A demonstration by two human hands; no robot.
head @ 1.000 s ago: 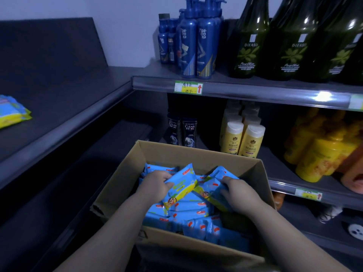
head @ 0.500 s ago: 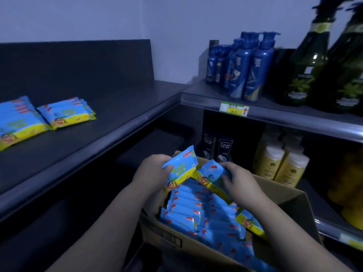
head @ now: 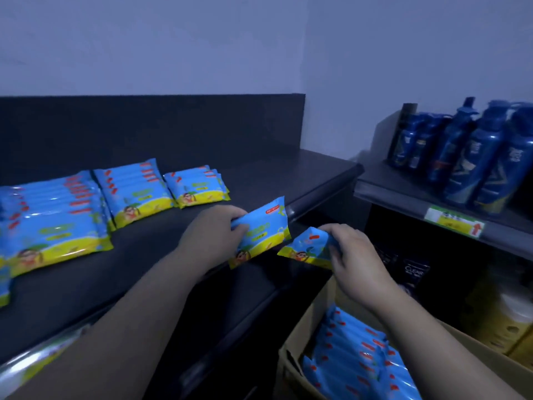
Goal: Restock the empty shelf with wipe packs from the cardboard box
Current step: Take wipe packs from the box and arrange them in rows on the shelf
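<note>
while in left hand, pack diagonal

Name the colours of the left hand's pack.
Pack: blue, with a yellow lower band and a red label; head view.

Plain pale bluish wall fills the top half. Right side: grey metal shelf board carrying a cluster of glossy dark blue plastic pump bottles, upright, packed close, rows running back; one slimmer dark bottle with a grey cap at the rear left of the group. Green-and-yellow paper price label with a red arrow stuck on that board's front edge. Level below, in shadow: small black bottles with white CLEAR lettering, and to their right yellowish bottles with pale caps, blurred, count unclear
</note>
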